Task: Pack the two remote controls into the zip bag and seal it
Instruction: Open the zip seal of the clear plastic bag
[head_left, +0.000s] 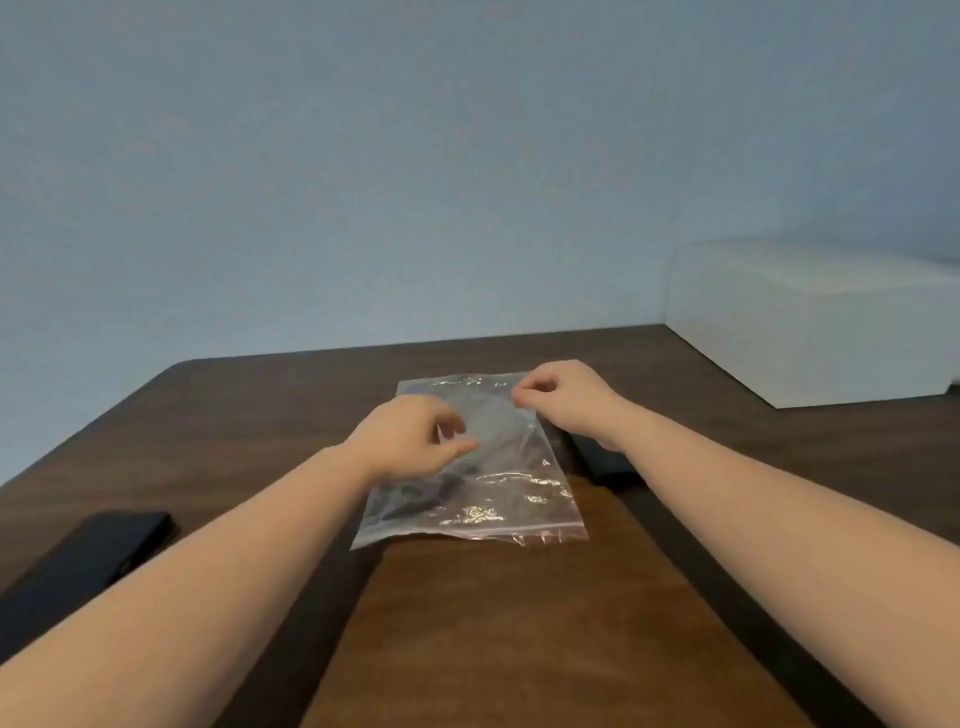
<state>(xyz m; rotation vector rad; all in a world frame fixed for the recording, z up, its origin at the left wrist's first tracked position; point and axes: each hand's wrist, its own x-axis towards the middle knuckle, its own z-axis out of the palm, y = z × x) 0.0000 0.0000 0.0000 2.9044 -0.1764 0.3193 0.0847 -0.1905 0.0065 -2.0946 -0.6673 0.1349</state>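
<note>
We have barely begun: the bag (483, 467) lies flat on the table (493, 623), our left hand (410, 436) and right hand (566, 400) pinching its film. Both remotes look unpacked, 1 (98, 556) at left, 1 (602, 457) under our right wrist; the seal is not yet made.

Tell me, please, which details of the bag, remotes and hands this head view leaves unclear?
- Black remote on the right: mostly hidden under the right forearm.
- Black remote on the left: cut off by the picture's edge.
- Clear plastic zip bag: open or sealed, unclear through glare.
- Left hand, right hand: blur hides whether fingertips pinch film.
</note>
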